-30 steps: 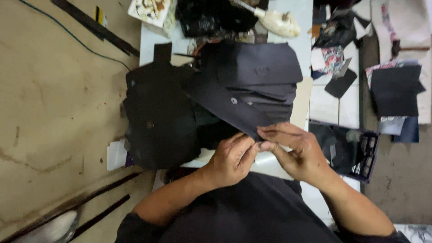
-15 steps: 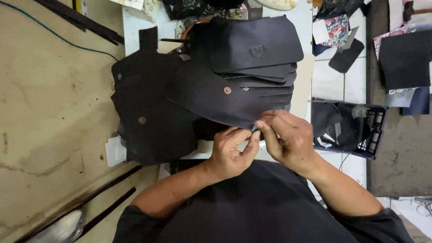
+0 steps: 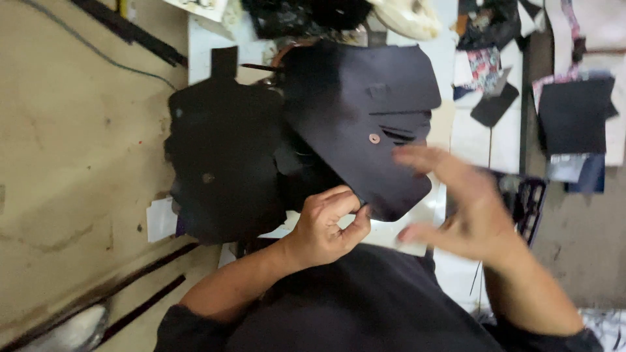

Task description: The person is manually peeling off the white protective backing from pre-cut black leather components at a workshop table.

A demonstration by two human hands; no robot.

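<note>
My left hand pinches the near edge of a dark leather flap piece that has a small round copper snap on it. The piece lies on a stack of similar dark cut pieces on the white worktable. My right hand hovers open and blurred just right of the flap, fingers spread, holding nothing.
A black plastic crate sits behind my right hand. Dark square cut pieces and patterned scraps lie at the right. A cream bag and dark clutter are at the table's far end. The tan floor with black strips lies left.
My right hand has let go of the flap's edge and swung out to the right, opening. My left hand keeps its pinch on the piece, and the view has shifted closer.
</note>
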